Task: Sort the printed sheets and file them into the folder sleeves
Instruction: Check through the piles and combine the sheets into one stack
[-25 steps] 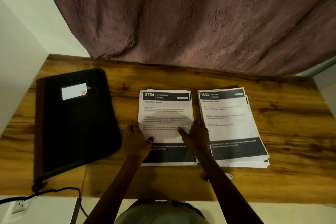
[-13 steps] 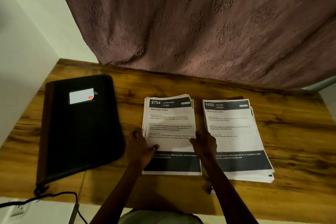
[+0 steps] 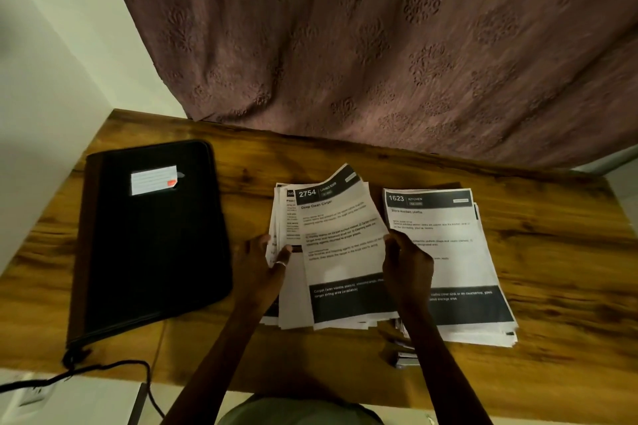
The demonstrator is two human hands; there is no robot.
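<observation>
Two piles of printed sheets lie side by side on the wooden table (image 3: 552, 252). The left pile (image 3: 341, 252), topped by a sheet headed "2754 LIVING ROOM", is lifted off the table and fanned, its top sheet tilted to the right. My left hand (image 3: 262, 266) grips its left edge and my right hand (image 3: 407, 259) grips its right edge. The right pile (image 3: 459, 252), headed "1623 KITCHEN", lies flat and untouched. A closed black zip folder (image 3: 148, 238) with a white label lies at the table's left.
A maroon patterned curtain (image 3: 379, 45) hangs behind the table. A black cable (image 3: 114, 366) runs off the front left edge near the folder's zip pull. A small dark object (image 3: 404, 359) lies by the front edge under my right forearm.
Both hands went from resting flat on the left pile to gripping its sides. The pile has risen and fanned out, showing sheets beneath. The camera tilted.
</observation>
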